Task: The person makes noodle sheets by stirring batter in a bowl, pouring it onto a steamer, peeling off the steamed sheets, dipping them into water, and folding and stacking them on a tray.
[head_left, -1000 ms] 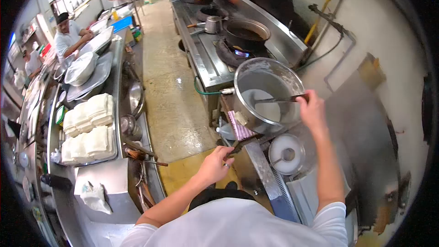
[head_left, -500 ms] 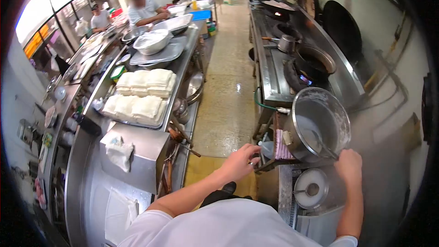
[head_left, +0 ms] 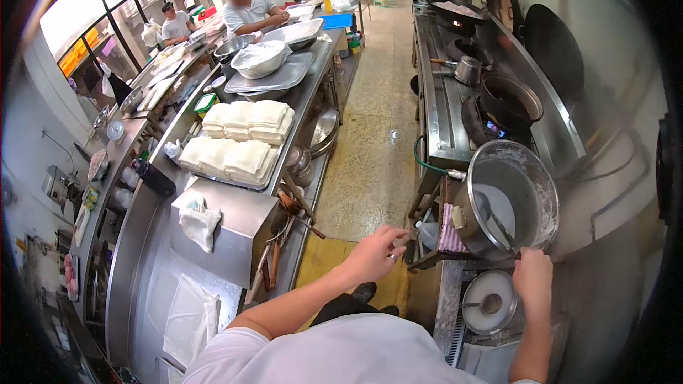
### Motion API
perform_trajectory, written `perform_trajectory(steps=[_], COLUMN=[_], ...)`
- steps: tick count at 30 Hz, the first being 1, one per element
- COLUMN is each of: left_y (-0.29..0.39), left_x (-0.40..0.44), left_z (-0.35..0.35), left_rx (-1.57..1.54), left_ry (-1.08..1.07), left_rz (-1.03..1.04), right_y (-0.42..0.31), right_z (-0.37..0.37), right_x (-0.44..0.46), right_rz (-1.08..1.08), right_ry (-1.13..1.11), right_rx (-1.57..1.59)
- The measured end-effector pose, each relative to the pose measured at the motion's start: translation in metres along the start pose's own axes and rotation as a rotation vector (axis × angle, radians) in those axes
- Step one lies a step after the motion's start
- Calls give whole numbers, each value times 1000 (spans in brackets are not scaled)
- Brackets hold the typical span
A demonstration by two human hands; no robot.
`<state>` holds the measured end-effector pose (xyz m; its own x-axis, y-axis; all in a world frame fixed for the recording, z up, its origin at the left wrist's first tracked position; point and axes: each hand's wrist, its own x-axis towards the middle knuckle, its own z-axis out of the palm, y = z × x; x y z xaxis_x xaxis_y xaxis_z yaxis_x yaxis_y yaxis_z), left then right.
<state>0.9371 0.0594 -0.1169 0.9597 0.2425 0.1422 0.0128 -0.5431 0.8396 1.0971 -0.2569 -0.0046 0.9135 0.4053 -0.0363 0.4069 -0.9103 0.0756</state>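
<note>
A large steel pot [head_left: 544, 195] with whitish liquid stands at the right. My right hand [head_left: 532, 276] is closed round the handle end of a ladle [head_left: 502, 229], whose bowl lies in the pot. Over the yellow floor, my left hand [head_left: 376, 252] holds nothing, its fingers apart and curled, with a ring on one finger. Just below the big pot is a smaller round pot [head_left: 478, 320] of white liquid, with a small ladle [head_left: 491, 304] in it. A striped cloth [head_left: 450, 231] hangs beside the big pot.
A stove [head_left: 445, 121] with a lit burner and a dark pot [head_left: 509, 99] runs along the right. Stacked white sheets [head_left: 238, 142] fill a tray on the left counter. A white cloth [head_left: 200, 224] lies on a steel box. Several people work at the back left.
The view has swung to the left. My right hand has moved to the near rim of the big pot, and the ladle now slants down into it. My left hand stays empty.
</note>
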Motion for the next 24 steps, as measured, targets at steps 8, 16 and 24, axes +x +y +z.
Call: perform_trajectory(steps=[8, 16, 24], left_y=[3, 1, -2], left_x=[14, 98, 178], left_z=[14, 39, 83], left_rx=[-10, -23, 118], left_ry=[-60, -236, -370], left_rz=[46, 283, 558], right_y=[36, -2, -54], right_z=[14, -73, -1], right_x=[5, 4, 17], right_rz=[57, 45, 104], right_ry=[-28, -126, -77], right_rx=[-161, -40, -91])
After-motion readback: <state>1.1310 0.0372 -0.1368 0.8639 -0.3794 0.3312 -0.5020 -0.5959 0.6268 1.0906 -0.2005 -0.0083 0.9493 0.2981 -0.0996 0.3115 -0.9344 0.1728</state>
